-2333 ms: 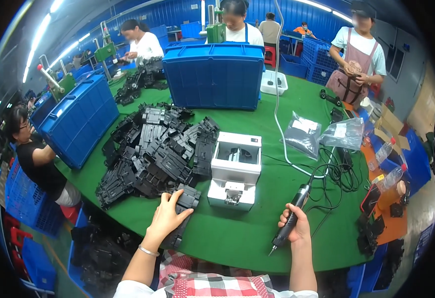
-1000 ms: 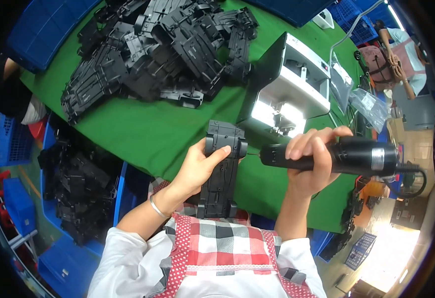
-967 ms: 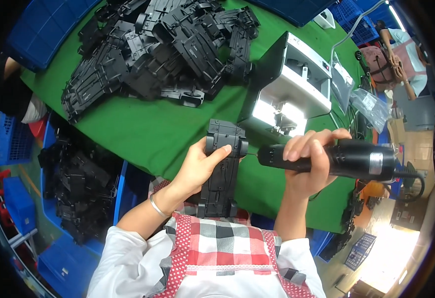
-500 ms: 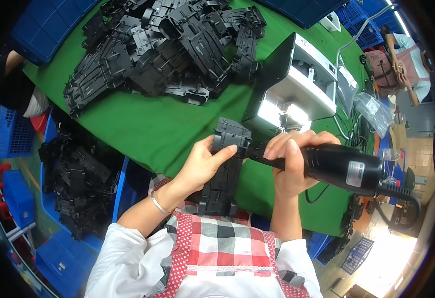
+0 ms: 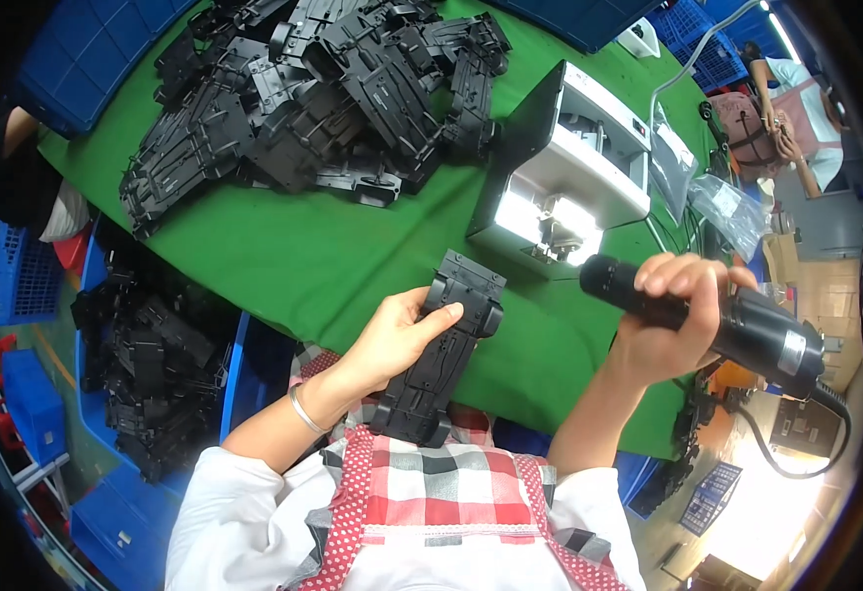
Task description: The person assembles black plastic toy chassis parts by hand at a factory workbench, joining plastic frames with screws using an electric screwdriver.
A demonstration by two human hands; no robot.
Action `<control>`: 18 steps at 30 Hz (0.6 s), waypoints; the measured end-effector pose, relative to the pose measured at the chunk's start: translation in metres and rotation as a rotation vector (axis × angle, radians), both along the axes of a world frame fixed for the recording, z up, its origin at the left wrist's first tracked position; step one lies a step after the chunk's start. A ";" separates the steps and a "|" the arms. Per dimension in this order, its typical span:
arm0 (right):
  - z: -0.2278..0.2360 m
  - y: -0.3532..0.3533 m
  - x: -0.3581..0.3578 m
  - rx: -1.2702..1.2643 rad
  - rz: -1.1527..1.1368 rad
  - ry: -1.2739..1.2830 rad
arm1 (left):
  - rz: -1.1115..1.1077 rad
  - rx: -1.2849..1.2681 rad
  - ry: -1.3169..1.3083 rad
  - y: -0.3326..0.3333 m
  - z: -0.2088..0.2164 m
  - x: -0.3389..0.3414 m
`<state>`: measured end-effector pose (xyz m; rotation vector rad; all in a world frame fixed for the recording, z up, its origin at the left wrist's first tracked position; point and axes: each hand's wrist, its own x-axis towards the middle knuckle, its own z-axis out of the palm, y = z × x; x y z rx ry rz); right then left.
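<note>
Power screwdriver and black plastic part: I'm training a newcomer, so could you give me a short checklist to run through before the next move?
1. Part held: ok. The left hand has the black plastic part, thumb over its upper end.
2. Tool held: ok. The right hand is wrapped around the power screwdriver.
3. Tool clear of the part: ok. Green cloth shows between them.
4. Bit seated in the nose: cannot tell. No bit can be made out.
5. Cord clear of both hands: ok. It loops from the tool's rear.
6. Part clear of the white machine: ok. They are apart.
</note>
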<state>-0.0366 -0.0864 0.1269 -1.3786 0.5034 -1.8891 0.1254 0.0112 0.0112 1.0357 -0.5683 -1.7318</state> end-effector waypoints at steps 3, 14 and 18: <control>-0.011 -0.012 0.009 -0.131 -0.211 0.193 | -0.009 -0.010 -0.014 -0.002 -0.001 -0.001; -0.027 0.021 0.034 0.208 0.369 -0.019 | 0.004 0.016 0.000 0.000 -0.002 0.003; -0.039 0.026 0.048 0.130 0.360 0.094 | 0.003 -0.041 0.003 0.000 -0.006 0.004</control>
